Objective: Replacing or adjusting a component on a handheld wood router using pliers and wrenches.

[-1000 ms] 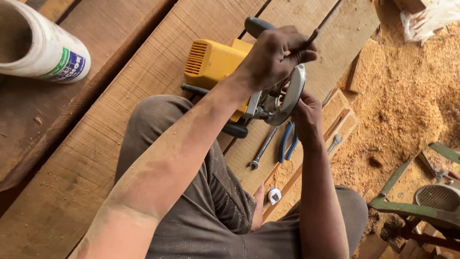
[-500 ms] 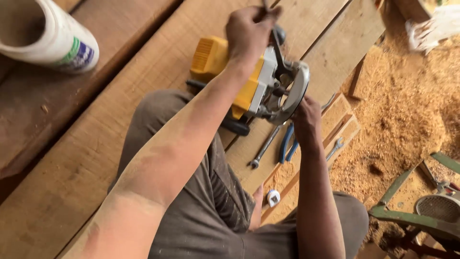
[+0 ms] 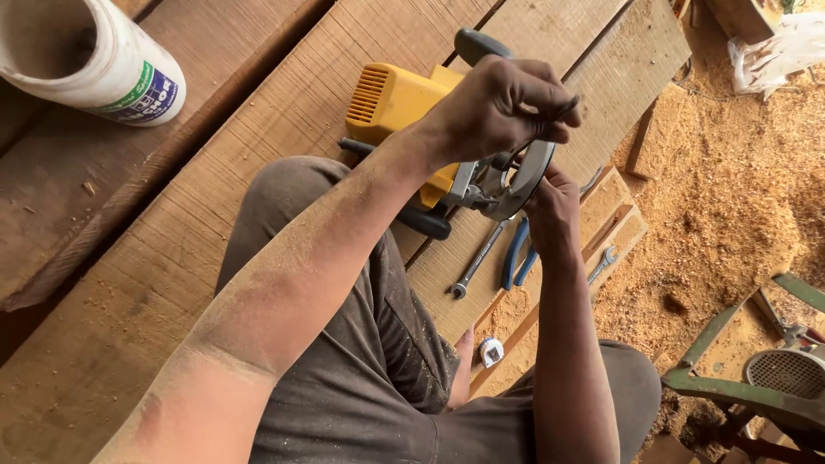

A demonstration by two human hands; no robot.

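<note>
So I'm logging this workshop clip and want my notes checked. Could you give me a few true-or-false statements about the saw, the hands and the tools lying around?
1. The circular saw has a yellow body. True.
2. The left hand is raised over the saw with its fingers pinched together. True.
3. The right hand rests flat on the white container. False: it is at the saw's metal guard; the container lies apart at the upper left.
4. The blue-handled pliers lie on the plank beside a wrench. True.
5. The ground on the right is bare concrete. False: it is covered in sawdust.
</note>
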